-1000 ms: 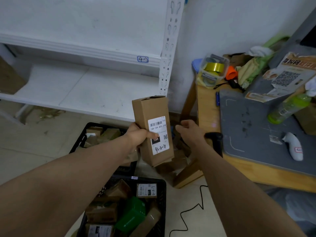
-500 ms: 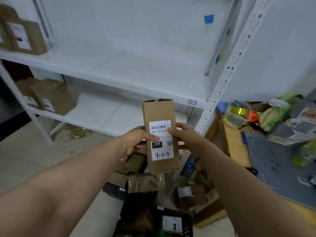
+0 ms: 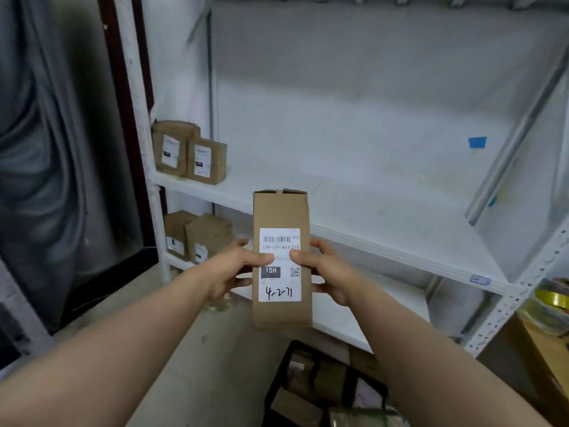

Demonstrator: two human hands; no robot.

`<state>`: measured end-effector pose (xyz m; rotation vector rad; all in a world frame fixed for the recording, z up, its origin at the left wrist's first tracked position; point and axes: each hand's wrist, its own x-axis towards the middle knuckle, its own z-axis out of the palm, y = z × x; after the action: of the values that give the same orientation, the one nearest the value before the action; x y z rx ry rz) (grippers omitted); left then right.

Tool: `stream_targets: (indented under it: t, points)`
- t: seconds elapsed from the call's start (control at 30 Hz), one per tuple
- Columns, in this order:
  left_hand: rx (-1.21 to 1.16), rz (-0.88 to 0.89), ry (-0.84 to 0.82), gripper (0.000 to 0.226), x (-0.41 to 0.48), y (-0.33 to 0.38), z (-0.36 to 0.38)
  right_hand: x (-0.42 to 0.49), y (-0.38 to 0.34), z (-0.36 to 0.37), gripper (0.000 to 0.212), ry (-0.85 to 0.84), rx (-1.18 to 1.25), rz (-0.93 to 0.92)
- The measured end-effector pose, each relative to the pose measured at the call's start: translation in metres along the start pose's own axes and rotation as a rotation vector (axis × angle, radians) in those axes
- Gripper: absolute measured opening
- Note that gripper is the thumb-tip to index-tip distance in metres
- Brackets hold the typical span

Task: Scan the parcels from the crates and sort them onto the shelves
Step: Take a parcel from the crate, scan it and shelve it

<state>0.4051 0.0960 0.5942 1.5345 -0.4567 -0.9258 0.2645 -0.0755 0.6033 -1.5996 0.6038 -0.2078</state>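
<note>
I have the tall cardboard parcel (image 3: 281,211) upright between both hands, out in front of me at chest height. My left hand (image 3: 234,272) is clamped on its left side and my right hand (image 3: 329,275) on its right. Each thumb presses the front face and the fingers are curled round the edges toward the back. I hold it this way so the white label (image 3: 279,292) faces me and stays readable between my thumbs: a barcode at the top, a black "15H" block, a small square code, and "4-2-71" handwritten along the bottom. I take that handwritten number as the slot it belongs in, so my judgement is that this parcel is on its way to a shelf. Just beyond my hands runs the white middle shelf (image 3: 385,211), mostly bare. Far to the left of my left hand two labelled brown parcels (image 3: 191,152) stand on it, faces outward, so their labels can be read from the front. Below them, left of my left wrist, two more boxes (image 3: 200,238) stand on the lower shelf (image 3: 354,318). A small tag (image 3: 480,279) sits on the shelf edge well to the right of my right hand, too blurred to read. Under my right forearm the black crate (image 3: 278,377) holds more brown parcels.
</note>
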Motion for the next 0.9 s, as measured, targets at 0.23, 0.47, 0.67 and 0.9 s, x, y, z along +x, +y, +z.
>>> stream_targets:
  t: [0.23, 0.47, 0.67, 0.9]
  points:
    - [-0.005, 0.143, 0.086, 0.083, -0.017, 0.065, -0.082, 0.045, -0.088, 0.077, 0.049, 0.038, 0.032, -0.144]
    - [0.022, 0.245, 0.144, 0.080, 0.013, 0.112, -0.136, 0.110, -0.141, 0.117, 0.051, 0.013, 0.016, -0.289]
    - [0.066, 0.285, 0.246, 0.073, 0.088, 0.148, -0.165, 0.193, -0.170, 0.111, 0.077, -0.040, -0.065, -0.265]
    - [0.217, 0.277, 0.227, 0.054, 0.203, 0.184, -0.198, 0.309, -0.196, 0.084, 0.081, -0.023, -0.139, -0.214]
